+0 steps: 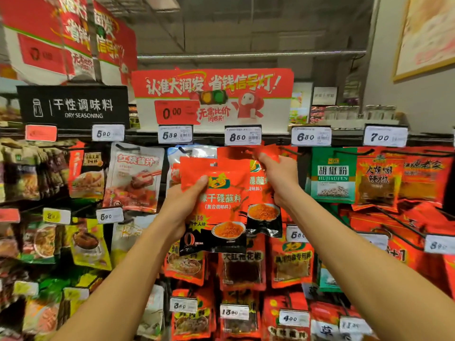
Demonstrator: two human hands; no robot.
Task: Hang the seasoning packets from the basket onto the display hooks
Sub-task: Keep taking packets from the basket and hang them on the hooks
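My left hand [183,207] grips a red and black seasoning packet [219,207] by its left side, holding it upright in front of the display. My right hand [279,178] pinches the top of a second matching packet [263,212] that hangs just behind and to the right, up under the 8.50 price tag [242,135]. The hook there is hidden by the packets and my fingers. The basket is out of view.
Hooks full of hanging packets cover the whole wall: a green pepper packet [332,175] to the right, a white sauce packet [134,178] to the left, red packets below. A red and white promotional sign [211,99] and a black "Dry Seasoning" sign [73,107] sit above.
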